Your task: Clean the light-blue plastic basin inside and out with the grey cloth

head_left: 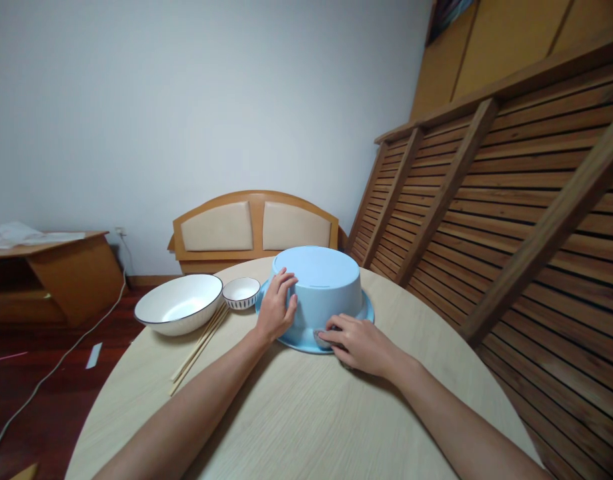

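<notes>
A light blue plastic basin (pixel 323 300) stands upside down on the round wooden table, its flat bottom facing up and its wide rim on the tabletop. Against the basin's left wall rests my left hand (pixel 277 308), fingers apart and reaching toward the upper edge. My right hand (pixel 359 343) is closed around a small grey scrubbing pad (pixel 322 339) and presses it to the front rim. The fingers cover much of the pad, so its exact kind is hard to make out.
Left of the basin sit a small patterned bowl (pixel 241 293), a large white bowl with a dark rim (pixel 181 307) and several wooden chopsticks (pixel 199 350). A slatted wooden frame (pixel 491 220) leans along the right. A cable (pixel 66 363) crosses the floor at left.
</notes>
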### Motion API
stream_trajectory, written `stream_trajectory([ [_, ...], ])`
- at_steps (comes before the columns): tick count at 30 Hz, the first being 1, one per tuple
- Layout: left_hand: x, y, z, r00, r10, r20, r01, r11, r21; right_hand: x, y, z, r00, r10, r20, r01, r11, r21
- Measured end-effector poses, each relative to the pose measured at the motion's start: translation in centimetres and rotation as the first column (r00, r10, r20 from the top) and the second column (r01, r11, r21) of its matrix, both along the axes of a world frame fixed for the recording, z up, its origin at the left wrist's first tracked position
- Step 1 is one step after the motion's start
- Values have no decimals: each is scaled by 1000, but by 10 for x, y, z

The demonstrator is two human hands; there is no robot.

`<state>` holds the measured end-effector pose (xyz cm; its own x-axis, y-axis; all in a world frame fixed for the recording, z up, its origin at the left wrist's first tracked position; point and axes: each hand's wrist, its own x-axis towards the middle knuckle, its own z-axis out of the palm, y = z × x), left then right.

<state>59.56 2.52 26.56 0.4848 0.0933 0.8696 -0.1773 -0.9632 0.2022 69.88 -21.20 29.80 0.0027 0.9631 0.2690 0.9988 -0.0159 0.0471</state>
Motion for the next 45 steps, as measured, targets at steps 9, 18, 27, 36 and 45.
stream_trajectory([
  [9,3,-17,-1,996,73,-43,-73,997,10,6,-3,6,999,-6,51,7,1000,-28],
  [18,4,-5,2,998,-46,-52,45,999,-23,27,-10,16,997,-47,58,28,954,300],
  [27,1,6,7,984,-180,-15,179,981,-74,-2,6,4,952,138,275,-194,962,190],
  [36,6,3,11,984,-165,73,175,973,-151,-1,6,10,950,-85,302,-52,906,419],
  [45,3,-17,0,1000,-14,22,14,1000,7,5,15,-2,922,47,384,-225,872,434],
])
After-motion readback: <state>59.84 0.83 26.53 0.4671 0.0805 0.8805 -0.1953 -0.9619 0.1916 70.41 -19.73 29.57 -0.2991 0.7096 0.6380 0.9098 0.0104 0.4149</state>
